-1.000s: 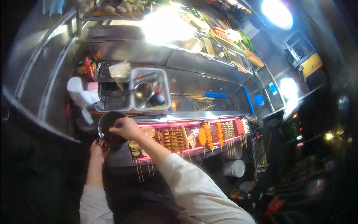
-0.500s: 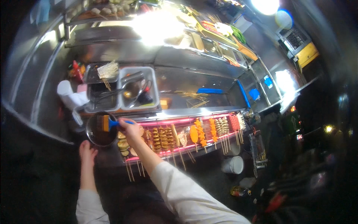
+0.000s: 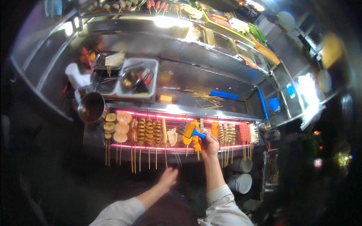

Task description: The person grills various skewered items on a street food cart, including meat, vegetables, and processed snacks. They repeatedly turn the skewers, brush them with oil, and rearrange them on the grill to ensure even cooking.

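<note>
My right hand [image 3: 210,146] grips the blue handle of a wide basting brush [image 3: 187,130]. The dark bristles point left, over the grill beside orange star-shaped skewers [image 3: 196,145] and a pale fan-shaped skewer [image 3: 172,137]. Lower and to the left, my left hand [image 3: 168,177] has its fingers curled in, slightly blurred, with nothing visible in them. It is just below the ends of the wooden sticks. Across the long grill [image 3: 128,111], glowing pink along its edges, lie spiral-cut skewers [image 3: 149,132], round pale slices [image 3: 121,128] and pink skewers [image 3: 245,132].
A metal pot [image 3: 92,108] of dark liquid stands at the grill's left end. Behind it are a white tub [image 3: 155,77] of utensils and a paper roll [image 3: 77,75]. Loose sticks [image 3: 209,101] lie on the steel ledge. White buckets [image 3: 243,183] stand below right.
My right hand has carried the brush from above the pot rightward to the middle of the grill. The left hand has moved right, away from the pot, and its fingers have curled. The view has shifted.
</note>
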`<state>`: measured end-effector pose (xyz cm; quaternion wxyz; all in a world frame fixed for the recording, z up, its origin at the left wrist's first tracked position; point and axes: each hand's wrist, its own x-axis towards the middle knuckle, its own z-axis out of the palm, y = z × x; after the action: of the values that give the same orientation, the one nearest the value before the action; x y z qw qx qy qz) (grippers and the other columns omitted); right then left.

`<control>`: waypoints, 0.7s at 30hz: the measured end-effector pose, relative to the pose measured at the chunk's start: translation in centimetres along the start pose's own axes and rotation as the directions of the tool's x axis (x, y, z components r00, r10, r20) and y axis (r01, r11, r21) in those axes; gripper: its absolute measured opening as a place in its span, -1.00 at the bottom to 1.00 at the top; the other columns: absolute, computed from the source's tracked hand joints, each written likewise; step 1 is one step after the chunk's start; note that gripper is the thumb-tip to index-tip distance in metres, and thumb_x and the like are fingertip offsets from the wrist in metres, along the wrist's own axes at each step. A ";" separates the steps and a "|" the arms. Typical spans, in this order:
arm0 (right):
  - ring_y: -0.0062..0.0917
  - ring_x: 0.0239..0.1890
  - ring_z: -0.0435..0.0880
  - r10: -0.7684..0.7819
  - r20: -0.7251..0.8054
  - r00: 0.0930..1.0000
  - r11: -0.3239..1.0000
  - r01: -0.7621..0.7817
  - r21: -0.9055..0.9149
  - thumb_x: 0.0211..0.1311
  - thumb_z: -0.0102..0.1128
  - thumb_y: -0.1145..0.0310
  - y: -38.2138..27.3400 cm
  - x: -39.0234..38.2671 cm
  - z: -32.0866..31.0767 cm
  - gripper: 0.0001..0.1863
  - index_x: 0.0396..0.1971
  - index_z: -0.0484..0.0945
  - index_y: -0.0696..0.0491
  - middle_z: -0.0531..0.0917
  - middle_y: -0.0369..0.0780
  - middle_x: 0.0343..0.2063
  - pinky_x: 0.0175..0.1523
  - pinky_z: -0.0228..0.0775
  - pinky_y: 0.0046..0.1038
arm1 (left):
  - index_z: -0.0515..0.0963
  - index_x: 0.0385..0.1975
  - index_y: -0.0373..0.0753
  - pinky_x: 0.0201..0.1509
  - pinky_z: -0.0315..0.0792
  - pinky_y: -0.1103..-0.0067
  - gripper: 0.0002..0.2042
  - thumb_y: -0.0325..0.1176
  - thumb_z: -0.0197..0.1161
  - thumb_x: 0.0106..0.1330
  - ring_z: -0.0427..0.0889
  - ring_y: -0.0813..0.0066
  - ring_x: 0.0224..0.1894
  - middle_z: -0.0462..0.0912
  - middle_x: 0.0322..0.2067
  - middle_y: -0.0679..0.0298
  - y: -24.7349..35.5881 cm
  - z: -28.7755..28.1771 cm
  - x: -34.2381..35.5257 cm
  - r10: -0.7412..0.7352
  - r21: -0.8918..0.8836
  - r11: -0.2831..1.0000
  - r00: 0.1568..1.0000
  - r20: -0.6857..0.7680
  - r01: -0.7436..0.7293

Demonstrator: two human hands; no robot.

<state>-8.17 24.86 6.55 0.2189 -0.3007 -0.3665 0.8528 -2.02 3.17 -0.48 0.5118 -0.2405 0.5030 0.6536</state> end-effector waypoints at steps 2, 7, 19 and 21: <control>-0.52 -0.46 0.61 -0.099 0.002 0.995 0.958 0.096 -0.271 0.17 0.17 0.47 0.5 2.1 -3.0 -0.88 -0.33 0.54 0.19 0.60 -0.20 -0.42 -0.34 0.55 -0.55 | 0.17 0.23 -0.21 -0.06 0.36 0.36 -0.48 -0.11 0.05 0.36 0.48 0.55 -0.16 0.47 -0.02 0.22 -3.5 2.3 7.1 0.133 0.104 0.987 0.987 -0.094 -0.124; -0.60 -0.50 0.59 -0.287 0.182 0.940 0.458 0.302 -0.836 0.09 0.27 0.46 6.2 5.1 -6.4 -0.91 -0.41 0.63 0.14 0.63 -0.25 -0.53 -0.39 0.44 -0.58 | 0.43 -0.13 -0.20 -0.46 0.38 0.55 -0.76 -0.18 0.05 0.38 0.50 0.57 -0.47 0.52 -0.46 0.35 -2.8 5.4 11.6 0.276 -0.279 0.910 0.950 -0.148 -0.307; -0.29 -0.39 0.66 -0.265 0.588 0.764 -0.054 0.597 -0.800 -0.01 0.33 0.33 5.1 4.7 0.0 -0.86 -0.44 0.65 0.04 0.66 -0.11 -0.48 -0.26 0.47 -0.38 | 0.51 -0.36 -0.26 -0.72 0.24 0.64 -0.83 -0.31 0.05 0.36 0.39 0.57 -0.72 0.41 -0.67 0.38 -1.9 4.7 10.2 0.226 -0.227 0.919 0.903 -0.365 -0.322; -0.30 -0.36 0.65 -0.216 0.685 0.696 -0.052 0.693 -0.720 -0.02 0.33 0.38 4.3 0.3 2.5 -0.87 -0.44 0.63 0.06 0.65 -0.13 -0.46 -0.25 0.46 -0.40 | 0.51 -0.37 -0.26 -0.71 0.26 0.63 -0.83 -0.31 0.05 0.36 0.41 0.56 -0.71 0.42 -0.66 0.38 -1.0 3.5 10.5 0.201 -0.259 0.915 0.905 -0.374 -0.310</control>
<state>-10.70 21.12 4.58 0.1766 -0.0546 -0.9320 0.3119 -4.19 10.78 -8.25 0.2816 -0.3584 0.5014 0.7354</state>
